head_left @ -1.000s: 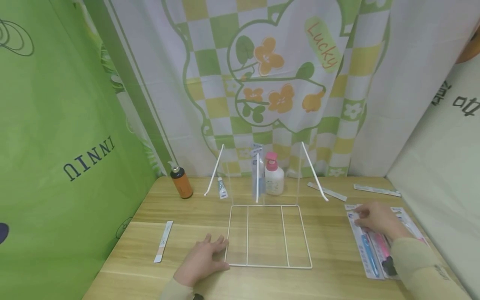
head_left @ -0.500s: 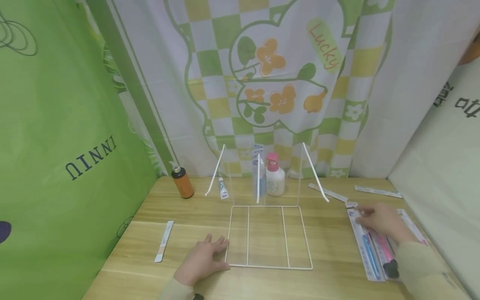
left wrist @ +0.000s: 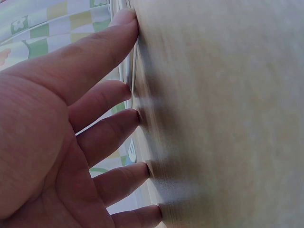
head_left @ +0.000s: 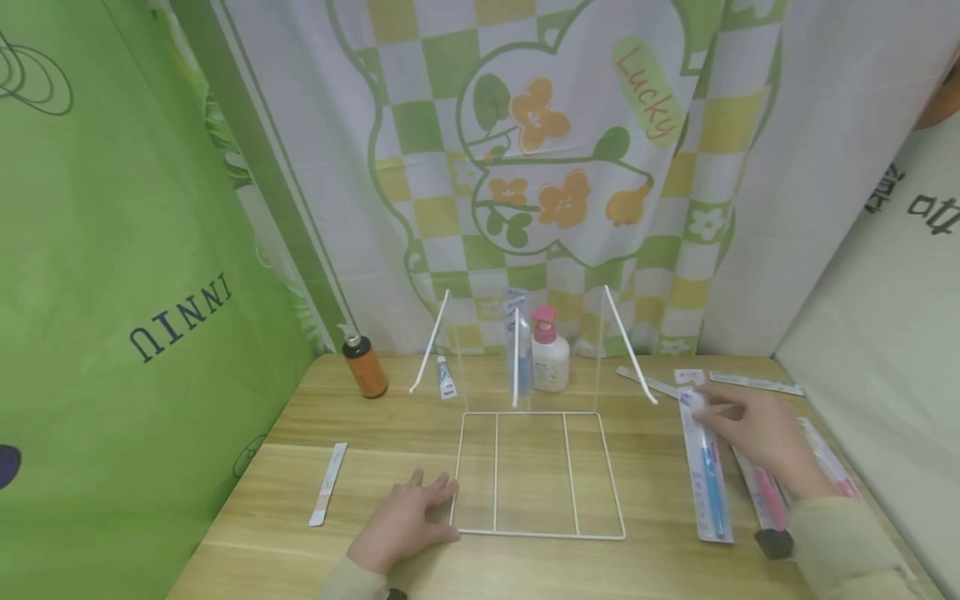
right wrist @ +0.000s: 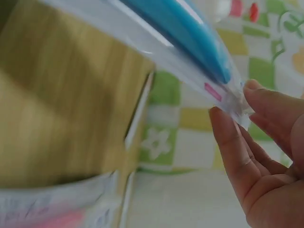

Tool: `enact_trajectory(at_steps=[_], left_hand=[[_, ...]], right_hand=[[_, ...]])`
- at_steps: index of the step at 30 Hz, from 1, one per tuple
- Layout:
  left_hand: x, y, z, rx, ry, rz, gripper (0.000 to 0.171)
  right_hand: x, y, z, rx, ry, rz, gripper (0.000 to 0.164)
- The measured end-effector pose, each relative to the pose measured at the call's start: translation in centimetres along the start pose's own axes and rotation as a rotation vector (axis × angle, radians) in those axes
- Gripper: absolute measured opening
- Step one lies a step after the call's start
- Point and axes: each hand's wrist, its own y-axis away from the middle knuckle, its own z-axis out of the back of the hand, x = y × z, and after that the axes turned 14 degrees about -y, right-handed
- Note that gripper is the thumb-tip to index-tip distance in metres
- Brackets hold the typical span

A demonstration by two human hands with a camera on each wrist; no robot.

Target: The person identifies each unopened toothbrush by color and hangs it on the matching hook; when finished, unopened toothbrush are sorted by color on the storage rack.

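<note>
My right hand (head_left: 765, 437) pinches the upper end of a packaged blue toothbrush (head_left: 707, 479) between thumb and fingers. In the right wrist view the clear blister pack (right wrist: 190, 52) is raised off the wooden table. Under and beside that hand lie packaged pink toothbrushes (head_left: 768, 500), partly covered by the sleeve. My left hand (head_left: 405, 521) rests on the table with fingers spread, at the left front corner of a white wire rack (head_left: 536, 533). The left wrist view shows its fingertips (left wrist: 142, 168) touching the surface. Three white hook arms (head_left: 630, 346) rise at the rack's back, one with a packaged toothbrush (head_left: 522, 358) at it.
Behind the rack stands a white pump bottle (head_left: 551, 367) with a pink top. An orange pump bottle (head_left: 366, 367) and a small tube (head_left: 446, 379) are at the back left. Thin flat strips (head_left: 328, 483) lie left and back right. Curtains enclose the table.
My right hand has lifted the packaged blue toothbrush from the packs on the right and brought it slightly left, away from the pink ones. The left hand has stayed in place.
</note>
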Motion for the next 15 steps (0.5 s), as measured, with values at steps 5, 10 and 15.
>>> enact_trajectory(at_steps=[5, 10, 15], left_hand=[[-0.1, 0.0, 0.1, 0.004, -0.002, 0.000, 0.076], [-0.3, 0.1, 0.3, 0.004, 0.002, 0.000, 0.076], [-0.3, 0.1, 0.4, 0.009, 0.004, -0.001, 0.076]], right_hand=[[3.2, 0.0, -1.4, -0.068, -0.052, 0.059, 0.048], [5.7, 0.1, -3.9, -0.196, -0.102, 0.356, 0.046], [8.9, 0.6, -6.0, -0.234, -0.254, 0.514, 0.050]])
